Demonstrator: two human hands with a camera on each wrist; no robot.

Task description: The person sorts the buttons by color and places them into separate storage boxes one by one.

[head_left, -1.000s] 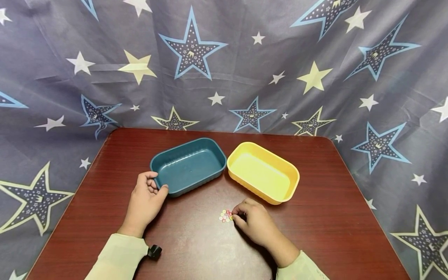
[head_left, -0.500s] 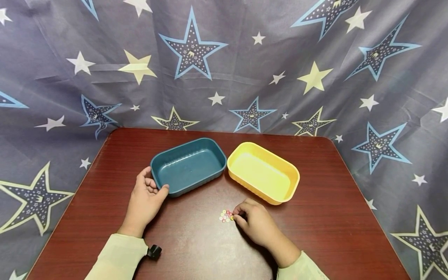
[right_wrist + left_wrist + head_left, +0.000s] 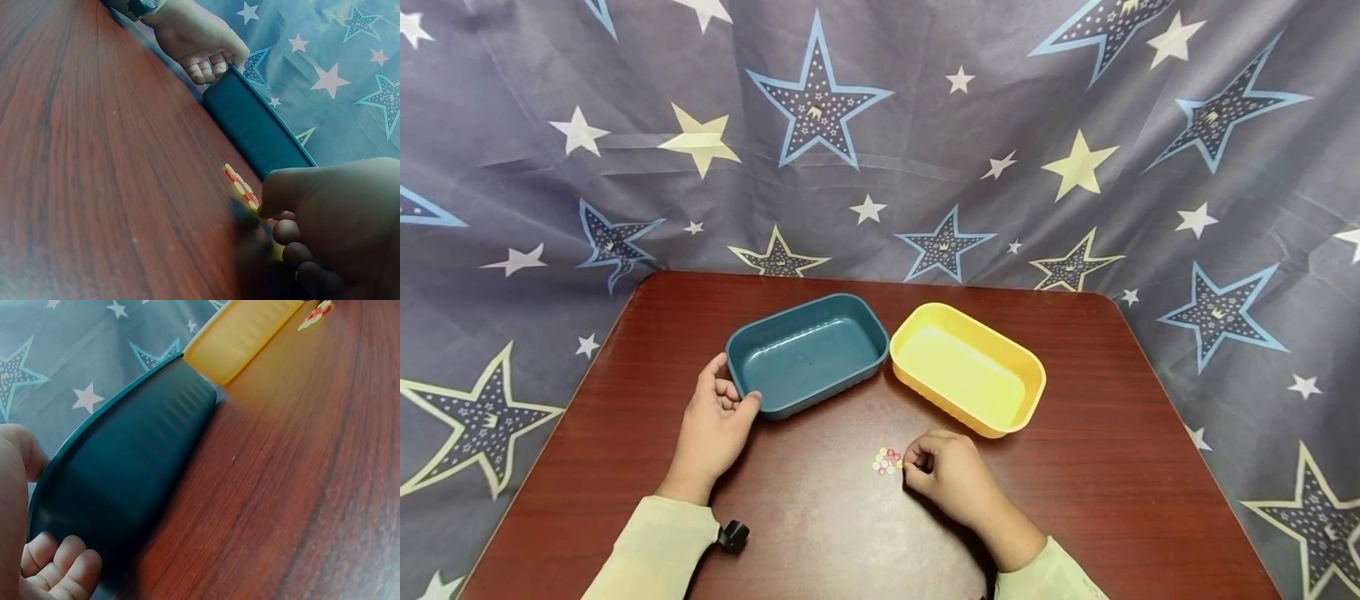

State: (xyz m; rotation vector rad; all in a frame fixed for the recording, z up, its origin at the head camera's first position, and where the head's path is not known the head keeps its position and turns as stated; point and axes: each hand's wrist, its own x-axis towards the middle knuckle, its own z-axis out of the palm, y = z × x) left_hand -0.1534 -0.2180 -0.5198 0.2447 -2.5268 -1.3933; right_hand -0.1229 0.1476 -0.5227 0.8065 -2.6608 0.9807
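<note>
A dark teal plastic basin [image 3: 808, 358] stands on the table. My left hand [image 3: 711, 437] grips its near left corner, with the thumb on the rim and the other fingers against the outer wall. In the left wrist view, those curled fingers [image 3: 69, 565] lie along the basin's side. Several small round discs [image 3: 886, 462], yellow, red and whitish, form a flat cluster in front of the basins. My right hand [image 3: 951, 475] is at the cluster's right edge, thumb and index finger curled together. In the right wrist view, the fingertips meet the discs [image 3: 240, 187]; whether one is pinched is hidden.
Right of the teal basin stands a yellow basin [image 3: 967, 371], their near ends touching or almost so. The reddish-brown wooden table [image 3: 1112, 467] carries everything. A grey curtain [image 3: 910, 150] printed with stars hangs behind it. A black band device [image 3: 732, 536] is on the left wrist.
The left index finger has slid from over the rim to the basin's outer side. The right hand stays beside the discs, with only a tiny shift. The head view has shifted slightly.
</note>
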